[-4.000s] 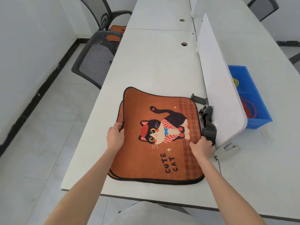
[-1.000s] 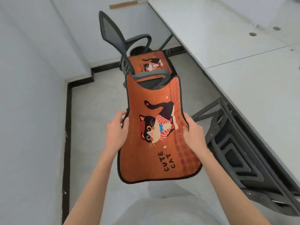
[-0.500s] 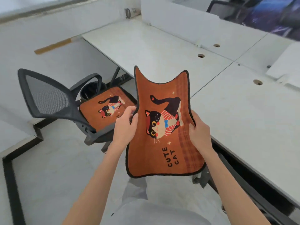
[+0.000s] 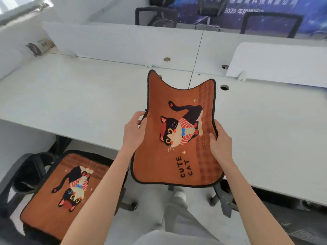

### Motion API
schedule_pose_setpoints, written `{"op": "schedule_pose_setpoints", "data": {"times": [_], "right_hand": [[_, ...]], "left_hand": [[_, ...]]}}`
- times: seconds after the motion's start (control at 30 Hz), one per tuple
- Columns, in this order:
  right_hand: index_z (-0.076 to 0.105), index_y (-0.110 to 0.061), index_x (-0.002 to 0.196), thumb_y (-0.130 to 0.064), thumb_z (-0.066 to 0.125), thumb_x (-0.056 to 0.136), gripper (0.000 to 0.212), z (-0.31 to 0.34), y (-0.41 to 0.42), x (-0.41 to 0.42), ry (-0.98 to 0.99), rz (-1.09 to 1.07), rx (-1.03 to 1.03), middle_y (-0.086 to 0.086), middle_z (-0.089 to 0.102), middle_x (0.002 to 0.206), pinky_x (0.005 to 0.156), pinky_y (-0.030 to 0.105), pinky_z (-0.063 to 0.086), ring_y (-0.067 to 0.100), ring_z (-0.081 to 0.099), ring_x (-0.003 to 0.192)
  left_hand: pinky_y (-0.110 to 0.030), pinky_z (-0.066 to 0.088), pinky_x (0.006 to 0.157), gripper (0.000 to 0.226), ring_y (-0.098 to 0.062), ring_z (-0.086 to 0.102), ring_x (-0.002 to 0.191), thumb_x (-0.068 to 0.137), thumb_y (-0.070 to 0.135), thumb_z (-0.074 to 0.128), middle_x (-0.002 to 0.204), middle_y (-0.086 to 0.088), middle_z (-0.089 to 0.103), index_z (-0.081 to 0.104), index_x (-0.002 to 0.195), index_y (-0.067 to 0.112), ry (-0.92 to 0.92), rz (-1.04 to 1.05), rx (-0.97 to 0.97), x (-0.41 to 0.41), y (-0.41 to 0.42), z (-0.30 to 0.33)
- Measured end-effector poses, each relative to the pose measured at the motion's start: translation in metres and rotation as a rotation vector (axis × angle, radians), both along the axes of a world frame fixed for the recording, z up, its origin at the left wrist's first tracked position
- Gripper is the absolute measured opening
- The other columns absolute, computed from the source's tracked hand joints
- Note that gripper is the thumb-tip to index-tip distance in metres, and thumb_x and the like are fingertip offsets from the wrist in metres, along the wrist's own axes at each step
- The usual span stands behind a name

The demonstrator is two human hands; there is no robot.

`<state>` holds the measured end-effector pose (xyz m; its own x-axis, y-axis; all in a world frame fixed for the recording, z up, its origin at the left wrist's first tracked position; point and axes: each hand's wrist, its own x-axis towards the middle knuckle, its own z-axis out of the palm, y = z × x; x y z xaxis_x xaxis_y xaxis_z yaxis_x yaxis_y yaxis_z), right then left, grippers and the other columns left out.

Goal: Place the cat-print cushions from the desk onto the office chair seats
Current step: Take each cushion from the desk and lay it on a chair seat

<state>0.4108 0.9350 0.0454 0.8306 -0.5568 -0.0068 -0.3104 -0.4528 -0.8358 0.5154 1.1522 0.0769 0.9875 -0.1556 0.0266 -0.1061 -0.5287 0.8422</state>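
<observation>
I hold an orange cat-print cushion [image 4: 178, 131] with black trim in the air in front of me, over the desk's near edge. My left hand [image 4: 133, 132] grips its left edge and my right hand [image 4: 219, 144] grips its right edge; the cushion sags between them, its far corners sticking up. A second cat-print cushion [image 4: 65, 190] lies flat on the seat of a black office chair [image 4: 26, 170] at the lower left, below my left forearm.
The long white desk [image 4: 70, 101] runs across the view, with cable holes and white divider panels [image 4: 123, 43] behind it. Black desk legs [image 4: 224, 200] stand under its near edge on the right. More black chairs [image 4: 157, 15] stand beyond the dividers.
I lifted the top cushion off the stack on the desk and turned with it. Within the last second the view swung right; the chair with a cushion now sits at lower left.
</observation>
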Motion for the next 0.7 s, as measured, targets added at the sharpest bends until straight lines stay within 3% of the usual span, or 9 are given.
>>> {"op": "schedule_pose_setpoints", "data": {"times": [0.13, 0.27, 0.37, 0.5, 0.63, 0.7], "right_hand": [[0.041, -0.022, 0.136, -0.017, 0.039, 0.096, 0.040, -0.015, -0.033, 0.053, 0.036, -0.116, 0.133, 0.003, 0.053, 0.136, 0.104, 0.039, 0.039, 0.025, 0.052, 0.122], [0.042, -0.022, 0.136, -0.017, 0.040, 0.096, 0.041, -0.028, -0.063, 0.092, 0.058, -0.147, 0.201, 0.004, 0.053, 0.136, 0.106, 0.044, 0.040, 0.026, 0.052, 0.122], [0.040, -0.021, 0.137, -0.020, 0.042, 0.095, 0.042, -0.046, -0.077, 0.109, 0.138, -0.166, 0.231, 0.006, 0.053, 0.135, 0.104, 0.044, 0.041, 0.028, 0.052, 0.120], [0.038, -0.016, 0.135, -0.019, 0.042, 0.095, 0.041, -0.083, -0.090, 0.111, 0.336, -0.167, 0.167, 0.012, 0.055, 0.131, 0.098, 0.042, 0.044, 0.032, 0.056, 0.113], [0.039, -0.011, 0.130, -0.011, 0.043, 0.093, 0.038, -0.106, -0.091, 0.106, 0.412, -0.186, 0.055, 0.014, 0.058, 0.123, 0.092, 0.039, 0.047, 0.031, 0.058, 0.106], [0.037, -0.011, 0.130, -0.010, 0.044, 0.091, 0.039, -0.110, -0.088, 0.110, 0.459, -0.210, -0.036, 0.016, 0.056, 0.121, 0.090, 0.040, 0.047, 0.030, 0.055, 0.107]], "left_hand": [[-0.026, 0.044, 0.086, 0.028, -0.014, 0.056, 0.099, 0.097, 0.019, 0.039, 0.116, 0.000, 0.061, 0.054, 0.121, 0.016, -0.016, -0.025, 0.002, 0.067, -0.033, -0.009], [-0.026, 0.043, 0.083, 0.028, -0.017, 0.057, 0.097, 0.096, 0.017, 0.040, 0.117, -0.003, 0.062, 0.055, 0.120, 0.016, -0.011, -0.009, 0.019, 0.121, -0.055, -0.020], [-0.029, 0.044, 0.086, 0.030, -0.023, 0.058, 0.107, 0.096, 0.017, 0.041, 0.120, -0.007, 0.062, 0.052, 0.124, 0.014, 0.075, -0.005, 0.068, 0.148, -0.064, -0.040], [-0.040, 0.039, 0.101, 0.043, -0.033, 0.053, 0.118, 0.091, 0.009, 0.044, 0.131, -0.014, 0.056, 0.042, 0.134, 0.011, 0.220, -0.027, 0.238, 0.169, -0.063, -0.085], [-0.045, 0.037, 0.105, 0.056, -0.035, 0.047, 0.124, 0.089, 0.005, 0.043, 0.139, -0.015, 0.047, 0.027, 0.143, 0.013, 0.304, -0.034, 0.315, 0.176, -0.047, -0.119], [-0.048, 0.039, 0.104, 0.065, -0.035, 0.044, 0.127, 0.087, 0.009, 0.050, 0.141, -0.015, 0.044, 0.020, 0.145, 0.013, 0.279, -0.075, 0.441, 0.175, -0.048, -0.130]]}}
